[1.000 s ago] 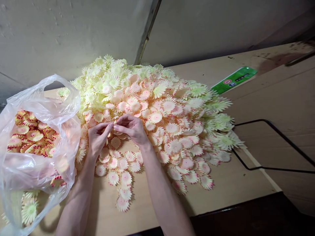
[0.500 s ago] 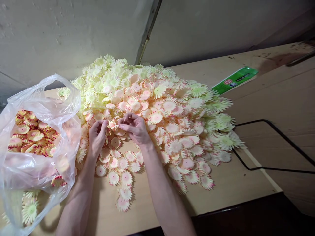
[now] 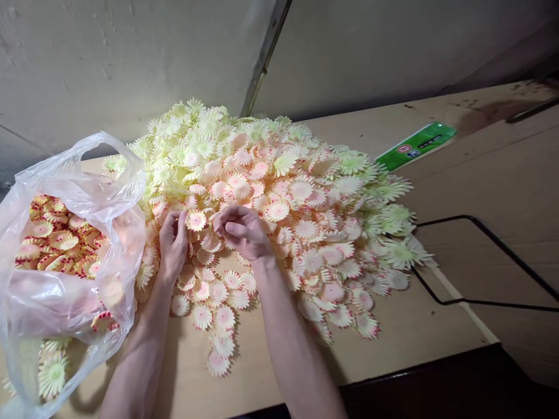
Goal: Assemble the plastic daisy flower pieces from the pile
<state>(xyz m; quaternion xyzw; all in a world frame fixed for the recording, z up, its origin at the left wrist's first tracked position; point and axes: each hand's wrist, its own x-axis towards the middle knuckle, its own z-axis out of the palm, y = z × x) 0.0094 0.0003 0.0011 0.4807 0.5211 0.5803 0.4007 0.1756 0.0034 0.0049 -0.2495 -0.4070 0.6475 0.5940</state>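
Note:
My left hand [image 3: 174, 238] pinches the left edge of a small artificial flower layer [image 3: 195, 220], cream with pink-red tips and a pink centre, its face turned up towards me. A short gap to the right, my right hand [image 3: 244, 233] is closed, fingers curled in with the thumb against them. Whether something small sits in those fingers I cannot make out. Both hands are over the near side of a big heap of flower layers [image 3: 301, 189], pink-tipped in the middle and pale green at the back and right. Loose pink-tipped flowers [image 3: 225, 317] lie between my forearms.
On the left a clear plastic bag [image 3: 52, 297] stands open with many red-tipped flowers [image 3: 61, 238] in it. A green packet [image 3: 419, 145] lies behind the heap. A bent black metal frame [image 3: 489, 235] reaches in from the right. A grey wall [image 3: 131, 58] closes off the back.
The flower between my hands, bunched up before, now lies spread out and faces me. My right hand has drawn slightly right, off the flower, its fingers more curled.

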